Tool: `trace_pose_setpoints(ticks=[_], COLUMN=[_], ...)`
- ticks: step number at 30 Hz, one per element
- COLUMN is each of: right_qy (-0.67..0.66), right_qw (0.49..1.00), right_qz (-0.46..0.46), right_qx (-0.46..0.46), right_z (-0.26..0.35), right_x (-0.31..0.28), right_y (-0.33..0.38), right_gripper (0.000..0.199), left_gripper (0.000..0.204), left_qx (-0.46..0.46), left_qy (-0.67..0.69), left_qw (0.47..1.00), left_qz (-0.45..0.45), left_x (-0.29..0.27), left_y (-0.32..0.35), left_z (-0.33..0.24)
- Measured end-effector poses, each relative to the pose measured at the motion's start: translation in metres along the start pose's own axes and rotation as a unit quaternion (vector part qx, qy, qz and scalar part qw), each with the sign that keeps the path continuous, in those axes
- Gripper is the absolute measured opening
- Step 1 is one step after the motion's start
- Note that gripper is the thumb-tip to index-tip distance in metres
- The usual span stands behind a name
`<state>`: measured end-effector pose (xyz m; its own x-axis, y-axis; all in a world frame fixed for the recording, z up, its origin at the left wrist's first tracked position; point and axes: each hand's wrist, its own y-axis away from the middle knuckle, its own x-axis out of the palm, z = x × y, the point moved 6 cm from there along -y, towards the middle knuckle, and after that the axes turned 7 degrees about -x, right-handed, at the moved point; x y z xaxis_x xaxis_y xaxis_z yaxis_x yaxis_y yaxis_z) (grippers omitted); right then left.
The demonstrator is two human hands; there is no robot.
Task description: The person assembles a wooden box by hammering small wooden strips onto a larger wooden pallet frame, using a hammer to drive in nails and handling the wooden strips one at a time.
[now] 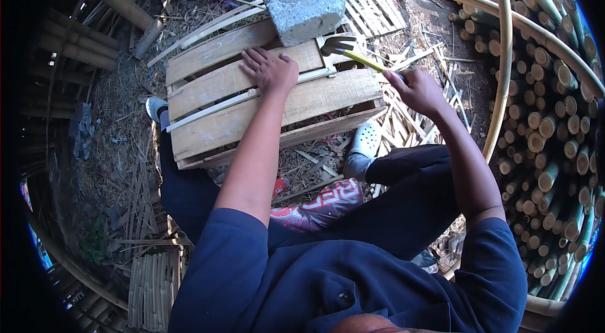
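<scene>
In front of me stands a low wooden crate (220, 128) with gaps between its top boards. My left hand (268, 69) lies flat on those boards, fingers spread. A hammer (362, 60) with a dark claw head and a yellow handle is gripped in my right hand (419, 91). Its head is over the crate's right part, close to a small frame of thin pale strips (315, 72) lying on the boards. A rough grey stone block (304, 5) rests at the crate's far edge, just beyond both hands.
Cut bamboo poles (548, 125) are piled along the right, with a long curved pole (504, 49) before them. A slatted panel (368, 2) lies beyond the block. Split strips and shavings litter the ground. A bundle of slats (151, 292) is at lower left.
</scene>
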<state>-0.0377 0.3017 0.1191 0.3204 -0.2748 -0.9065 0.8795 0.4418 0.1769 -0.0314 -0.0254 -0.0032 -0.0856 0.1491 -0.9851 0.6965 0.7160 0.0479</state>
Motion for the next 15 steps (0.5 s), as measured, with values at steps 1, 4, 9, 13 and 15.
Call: trace_pose_setpoints(ticks=[1, 4, 9, 13, 15], right_qy=[0.009, 0.135, 0.029, 0.111, 0.087], right_qw=[1.0, 0.989, 0.999, 0.994, 0.996], right_qz=[-0.008, 0.051, -0.019, 0.016, 0.012], right_qx=[0.001, 0.036, 0.015, 0.015, 0.012], right_z=[0.001, 0.008, 0.029, 0.034, 0.038], right_x=[0.0, 0.006, -0.01, -0.002, -0.006], right_y=[0.001, -0.001, 0.009, 0.01, 0.013], right_gripper=[0.076, 0.075, 0.079, 0.078, 0.078], left_gripper=[0.08, 0.08, 0.081, 0.081, 0.082], left_qx=[-0.001, 0.003, 0.002, 0.006, 0.006], left_qy=[0.001, 0.001, -0.004, 0.017, 0.018], left_qw=[1.0, 1.0, 1.0, 1.0, 1.0], left_qz=[0.004, 0.01, 0.012, 0.001, -0.002], left_x=[0.0, -0.001, -0.001, 0.002, 0.004], left_y=[0.0, 0.002, 0.001, 0.001, 0.002], left_z=[-0.001, -0.002, -0.002, -0.002, 0.002])
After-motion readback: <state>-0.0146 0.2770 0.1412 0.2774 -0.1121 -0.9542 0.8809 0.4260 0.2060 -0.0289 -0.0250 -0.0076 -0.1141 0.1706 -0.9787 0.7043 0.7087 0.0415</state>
